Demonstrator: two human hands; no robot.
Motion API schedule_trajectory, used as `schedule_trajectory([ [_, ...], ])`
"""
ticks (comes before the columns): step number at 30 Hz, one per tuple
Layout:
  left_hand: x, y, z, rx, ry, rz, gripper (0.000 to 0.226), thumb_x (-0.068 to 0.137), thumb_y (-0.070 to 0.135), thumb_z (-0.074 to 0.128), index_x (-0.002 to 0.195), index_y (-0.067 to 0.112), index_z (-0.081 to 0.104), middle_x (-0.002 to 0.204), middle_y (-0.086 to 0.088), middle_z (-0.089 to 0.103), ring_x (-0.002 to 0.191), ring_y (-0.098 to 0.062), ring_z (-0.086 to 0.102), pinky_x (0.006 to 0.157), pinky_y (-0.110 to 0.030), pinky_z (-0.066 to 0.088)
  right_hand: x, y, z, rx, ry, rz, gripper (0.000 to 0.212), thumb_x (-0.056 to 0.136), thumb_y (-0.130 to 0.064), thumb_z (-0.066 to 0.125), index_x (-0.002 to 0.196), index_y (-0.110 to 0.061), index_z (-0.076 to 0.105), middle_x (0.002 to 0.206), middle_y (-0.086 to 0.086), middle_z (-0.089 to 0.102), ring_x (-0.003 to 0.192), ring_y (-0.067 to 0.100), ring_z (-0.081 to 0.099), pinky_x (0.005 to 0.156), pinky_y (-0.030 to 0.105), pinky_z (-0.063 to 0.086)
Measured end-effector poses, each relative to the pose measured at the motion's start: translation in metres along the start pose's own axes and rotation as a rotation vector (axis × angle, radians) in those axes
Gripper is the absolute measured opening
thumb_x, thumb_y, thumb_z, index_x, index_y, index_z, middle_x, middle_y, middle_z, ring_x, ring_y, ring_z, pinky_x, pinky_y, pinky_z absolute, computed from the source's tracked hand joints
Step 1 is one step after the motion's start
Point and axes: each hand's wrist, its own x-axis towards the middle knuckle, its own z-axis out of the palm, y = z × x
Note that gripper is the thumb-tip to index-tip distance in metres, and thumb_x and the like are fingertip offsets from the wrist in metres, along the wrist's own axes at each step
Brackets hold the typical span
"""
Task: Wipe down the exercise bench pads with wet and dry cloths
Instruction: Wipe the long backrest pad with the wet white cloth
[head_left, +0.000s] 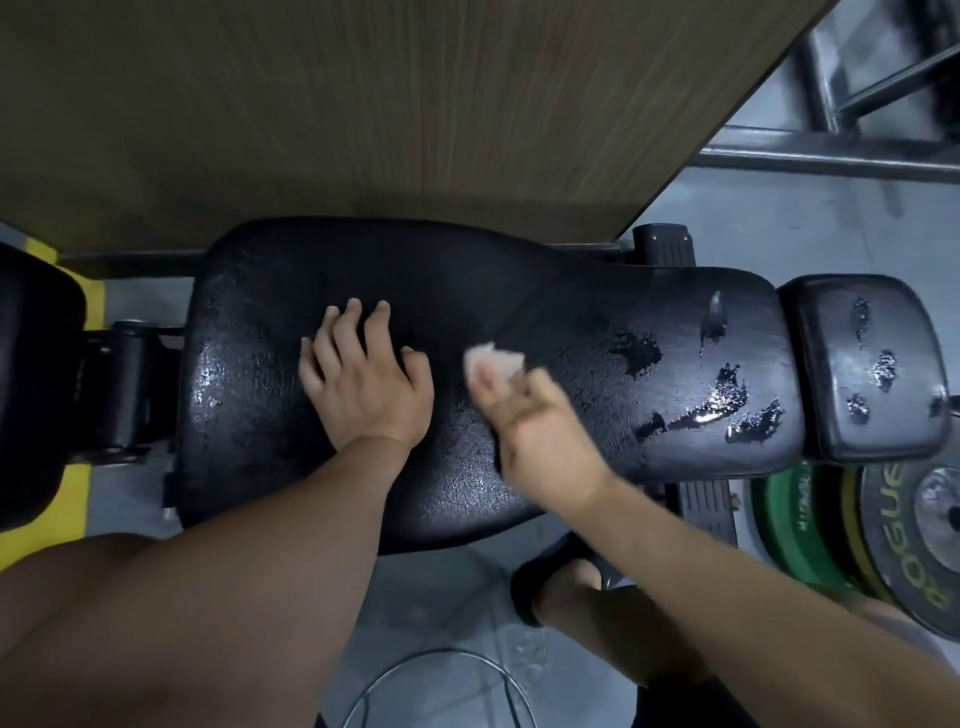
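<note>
Cloth (493, 358) — seemingly pinched by right hand (540, 431) — on pad (467, 280).

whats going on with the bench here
A person is wiping the long black bench pad. The left hand rests flat on it, while the right hand grips a small pale cloth against the pad's middle. Glossy patches show further right and on the small end pad.
</note>
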Motion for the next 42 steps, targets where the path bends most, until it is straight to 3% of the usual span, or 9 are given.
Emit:
schedule_trajectory([
  [4, -0.002, -0.002, 0.001, -0.011, 0.008, 0.005, 0.053, 0.091, 0.037, 0.047, 0.142, 0.023, 0.051, 0.152, -0.006, 0.045, 0.148, -0.027, 0.03, 0.121, -0.055, 0.019, -0.027, 0.003, -0.008, 0.058, -0.018, -0.251, 0.085, 0.07, 0.001, 0.063, 0.152, -0.016, 0.045, 0.149, 0.0, 0.054, 0.105, 0.021, 0.052, 0.092, 0.036, 0.048],
  [9, -0.001, -0.002, 0.001, -0.012, 0.01, 0.007, 0.053, 0.091, 0.038, 0.045, 0.141, 0.024, 0.052, 0.151, -0.004, 0.046, 0.147, -0.027, 0.032, 0.122, -0.054, 0.018, 0.011, 0.029, -0.023, 0.043, 0.222, 0.105, 0.07, 0.07, 0.01, 0.049, 0.137, -0.006, 0.06, 0.115, 0.005, 0.071, 0.078, 0.03, 0.049, 0.079, 0.037, 0.055],
  [15, -0.004, -0.003, -0.003, -0.032, -0.013, 0.024, 0.053, 0.093, 0.038, 0.039, 0.142, 0.024, 0.052, 0.153, -0.006, 0.045, 0.148, -0.028, 0.03, 0.122, -0.055, 0.018, -0.065, -0.037, 0.014, -0.06, 0.043, -0.054, 0.072, 0.076, -0.005, 0.041, 0.148, -0.007, 0.048, 0.137, 0.005, 0.06, 0.077, 0.017, 0.033, 0.089, 0.025, 0.032],
  [20, -0.007, -0.002, -0.013, -0.06, -0.104, 0.033, 0.053, 0.098, 0.037, 0.037, 0.148, 0.024, 0.044, 0.16, -0.006, 0.036, 0.152, -0.025, 0.021, 0.125, -0.054, 0.011, -0.112, -0.017, 0.026, 0.061, 0.169, 0.136, 0.065, 0.084, 0.001, 0.06, 0.147, -0.012, 0.052, 0.149, 0.002, 0.054, 0.088, 0.022, 0.048, 0.088, 0.025, 0.048],
  [23, -0.004, 0.0, -0.029, -0.1, -0.266, 0.027, 0.055, 0.101, 0.036, 0.037, 0.155, 0.023, 0.034, 0.165, -0.007, 0.024, 0.155, -0.027, 0.01, 0.126, -0.053, 0.003, -0.124, -0.012, 0.024, 0.171, 0.397, 0.345, 0.044, 0.085, 0.0, 0.07, 0.128, -0.006, 0.067, 0.133, 0.01, 0.066, 0.082, 0.033, 0.054, 0.08, 0.036, 0.057],
  [28, -0.033, 0.028, -0.068, 0.049, -0.616, 0.241, 0.057, 0.102, 0.045, 0.046, 0.155, 0.039, 0.027, 0.16, 0.0, 0.018, 0.146, -0.029, 0.017, 0.122, -0.056, 0.018, -0.135, -0.021, 0.02, 0.215, 0.397, 0.441, 0.033, 0.081, 0.011, 0.06, 0.108, -0.007, 0.065, 0.117, 0.003, 0.063, 0.082, 0.026, 0.041, 0.07, 0.042, 0.053],
  [35, -0.093, 0.043, -0.078, 0.203, -0.846, 0.291, 0.069, 0.101, 0.052, 0.051, 0.155, 0.058, 0.008, 0.168, 0.016, -0.015, 0.156, -0.029, -0.015, 0.123, -0.062, 0.009, -0.13, -0.035, 0.02, 0.26, 0.497, 0.57, 0.033, 0.067, 0.006, 0.073, 0.098, 0.001, 0.063, 0.096, 0.02, 0.059, 0.081, 0.038, 0.054, 0.074, 0.046, 0.054],
  [39, -0.097, 0.043, -0.079, 0.234, -0.866, 0.3, 0.071, 0.103, 0.049, 0.051, 0.156, 0.057, 0.004, 0.168, 0.015, -0.018, 0.155, -0.031, -0.018, 0.124, -0.061, 0.012, -0.148, -0.04, 0.024, 0.787, 0.57, 0.848, 0.035, 0.081, -0.007, 0.064, 0.115, -0.006, 0.058, 0.11, 0.012, 0.053, 0.099, 0.029, 0.051, 0.082, 0.035, 0.045],
  [42, -0.095, 0.047, -0.082, 0.273, -0.89, 0.32, 0.074, 0.103, 0.049, 0.052, 0.156, 0.056, 0.001, 0.168, 0.013, -0.02, 0.155, -0.033, -0.018, 0.123, -0.061, 0.018, -0.156, -0.04, 0.021, 1.317, 0.644, 1.234, 0.023, 0.078, -0.022, 0.062, 0.099, -0.018, 0.053, 0.101, -0.001, 0.059, 0.09, 0.023, 0.059, 0.079, 0.032, 0.05],
])
